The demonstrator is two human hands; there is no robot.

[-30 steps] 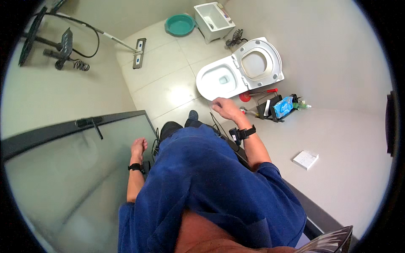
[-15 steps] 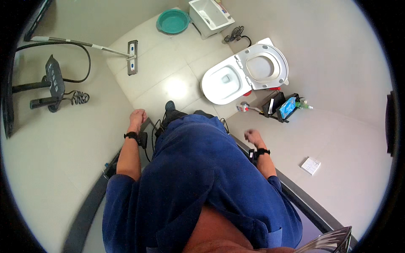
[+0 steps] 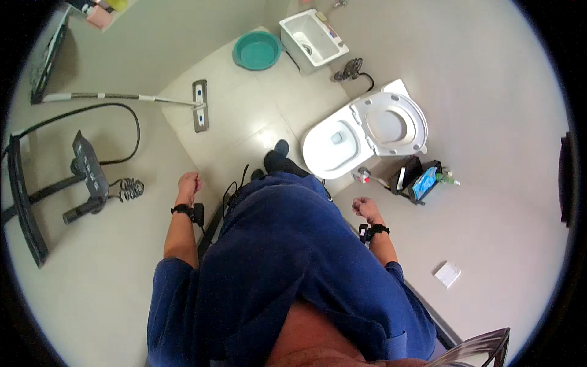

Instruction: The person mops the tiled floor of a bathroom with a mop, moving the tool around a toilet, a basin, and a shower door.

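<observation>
My left hand (image 3: 189, 185) hangs at my left side, fingers curled in, with nothing showing in it. It is nearest to the left wall, below the shower unit. My right hand (image 3: 365, 209) is at my right side, also loosely closed and apparently bare. Just ahead of it stands a white toilet (image 3: 333, 148) with its lid and seat (image 3: 390, 125) raised. A toilet brush (image 3: 363, 175) hangs beside the bowl, next to a black wall rack (image 3: 411, 177) with a blue packet (image 3: 426, 182) in it. Neither hand touches any of these.
A flat mop (image 3: 200, 105) leans against the left wall, its head on the tiled floor (image 3: 244, 116). A green basin (image 3: 257, 50) and a white sink (image 3: 313, 38) are at the far end. A black shower unit (image 3: 90, 164) juts from the left wall. A white switch (image 3: 447, 274) is on the right wall.
I have stepped further into the room, so the toilet, basin and mop sit lower in view. One foot has come forward. Both hands remain by my sides.
</observation>
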